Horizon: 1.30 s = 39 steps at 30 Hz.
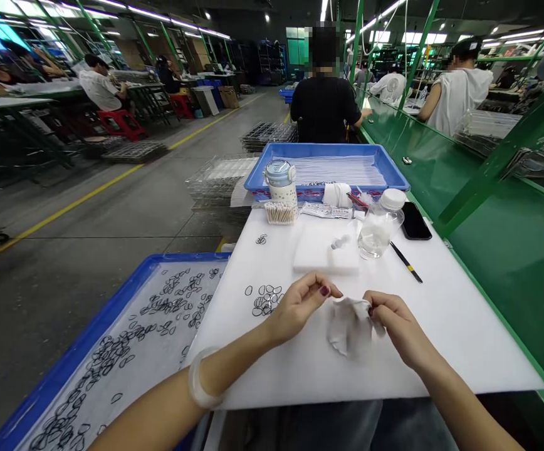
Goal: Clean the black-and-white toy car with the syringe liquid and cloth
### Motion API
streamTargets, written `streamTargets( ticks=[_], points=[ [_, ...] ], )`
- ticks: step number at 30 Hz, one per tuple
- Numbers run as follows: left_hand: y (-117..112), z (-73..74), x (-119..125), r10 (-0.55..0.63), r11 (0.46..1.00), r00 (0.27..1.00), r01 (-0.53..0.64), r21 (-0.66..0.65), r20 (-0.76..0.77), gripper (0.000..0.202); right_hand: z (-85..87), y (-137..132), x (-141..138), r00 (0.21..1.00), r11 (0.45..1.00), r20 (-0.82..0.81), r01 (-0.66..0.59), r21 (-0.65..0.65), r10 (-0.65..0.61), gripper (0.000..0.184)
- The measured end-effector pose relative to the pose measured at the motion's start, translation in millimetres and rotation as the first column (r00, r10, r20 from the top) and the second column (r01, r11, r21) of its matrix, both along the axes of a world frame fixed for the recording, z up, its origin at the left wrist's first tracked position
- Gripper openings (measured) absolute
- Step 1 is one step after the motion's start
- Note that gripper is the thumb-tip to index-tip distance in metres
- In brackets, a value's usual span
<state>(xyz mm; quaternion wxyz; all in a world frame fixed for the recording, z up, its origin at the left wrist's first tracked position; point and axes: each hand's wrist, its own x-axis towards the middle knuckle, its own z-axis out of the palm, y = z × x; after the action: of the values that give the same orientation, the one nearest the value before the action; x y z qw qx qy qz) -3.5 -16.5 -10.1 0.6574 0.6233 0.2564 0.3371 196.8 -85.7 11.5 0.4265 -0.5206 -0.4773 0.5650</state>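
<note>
White cloth (347,329) sits between both hands, over the near half of the tabletop (469,338), around midway between left and right edges. Right hand (402,329): fingers pinch the cloth's upper right corner. Left hand (298,308): fingers narrow, tips together at the cloth's upper left corner — can't tell whether they grip it or something small. Pale band (200,383) on the left wrist.

Black rings (266,303) lie in a loose group by the tabletop's left edge, just beside the left hand; smaller ring cluster (261,239) farther up that edge. White foam block (307,250) sits beyond the hands, clear bottle (374,237) just right of it. Black stick (407,263) and phone (415,220) near the far right corner. Cotton swabs (280,215), cup (282,181) near the far left corner; tube (327,211) between them and the bottle. Blue tray (391,164) at the far edge. Lower tray (145,266) off the left edge — many more rings inside. Person in black (323,103) beyond.
</note>
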Motion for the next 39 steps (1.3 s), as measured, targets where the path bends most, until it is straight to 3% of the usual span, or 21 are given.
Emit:
streamTargets(
  ticks=[5,11,14,16,18,20,22,23,25,28,32,35,39],
  points=[
    [-2.5,5.8,0.8,-0.083,0.968,0.984,0.117,0.221,-0.157,0.018,3.9,-4.8,-10.2,0.994,0.999,-0.108,-0.034,-0.016,0.032,0.022],
    [8.5,14.6,-10.8,-0.004,0.984,0.991,0.028,0.176,-0.134,0.038,4.5,-3.7,-11.6,1.0,0.997,-0.017,0.002,0.074,-0.001,0.045],
    [12.5,20.6,-17.1,0.03,0.982,0.978,0.009,0.188,-0.204,0.039,-2.8,-3.8,-9.4,0.998,0.99,-0.038,0.061,0.129,-0.056,0.042],
    [15.4,26.6,-22.3,0.128,0.962,0.953,-0.052,0.268,-0.275,0.034,-6.8,-2.6,-3.4,0.98,0.974,-0.115,0.177,0.14,-0.162,0.035],
    [20.1,32.9,-30.0,0.206,0.932,0.886,-0.049,0.359,-0.414,0.029,-6.3,0.1,7.9,0.901,0.901,-0.213,0.411,0.138,-0.378,0.034],
    [26.5,36.7,-39.8,0.219,0.906,0.75,0.08,0.415,-0.624,0.025,1.1,3.9,22.7,0.713,0.708,-0.317,0.689,0.154,-0.625,0.032],
    [32.9,36.6,-48.7,0.233,0.877,0.561,0.232,0.421,-0.794,0.021,14.6,7.8,36.9,0.555,0.533,-0.427,0.826,0.184,-0.714,0.028],
    [35.5,35.2,-51.7,0.247,0.865,0.483,0.28,0.415,-0.84,0.019,22.5,9.8,42.5,0.539,0.498,-0.458,0.839,0.22,-0.707,0.031],
    [38.9,31.3,-53.8,0.252,0.862,0.399,0.322,0.391,-0.882,0.016,37.7,14.5,50.2,0.613,0.506,-0.434,0.79,0.346,-0.66,0.039],
    [39.6,27.1,-49.5,0.196,0.871,0.381,0.357,0.339,-0.904,0.008,52.8,29.4,57.7,0.691,0.484,-0.229,0.667,0.567,-0.685,0.031],
    [36.6,27.7,-42.5,0.147,0.878,0.371,0.379,0.294,-0.917,0.015,63.6,70.5,72.5,0.647,0.374,0.01,0.428,0.823,-0.762,0.028],
    [35.8,28.1,-42.1,0.158,0.873,0.395,0.372,0.315,-0.905,0.018,67.7,103.6,80.6,0.585,0.336,0.167,0.192,0.922,-0.793,0.028],
    [38.9,25.7,-45.2,0.157,0.875,0.462,0.345,0.34,-0.873,0.016,55.1,126.6,79.2,0.5,0.44,0.424,-0.093,0.893,-0.755,0.026]
  ],
)
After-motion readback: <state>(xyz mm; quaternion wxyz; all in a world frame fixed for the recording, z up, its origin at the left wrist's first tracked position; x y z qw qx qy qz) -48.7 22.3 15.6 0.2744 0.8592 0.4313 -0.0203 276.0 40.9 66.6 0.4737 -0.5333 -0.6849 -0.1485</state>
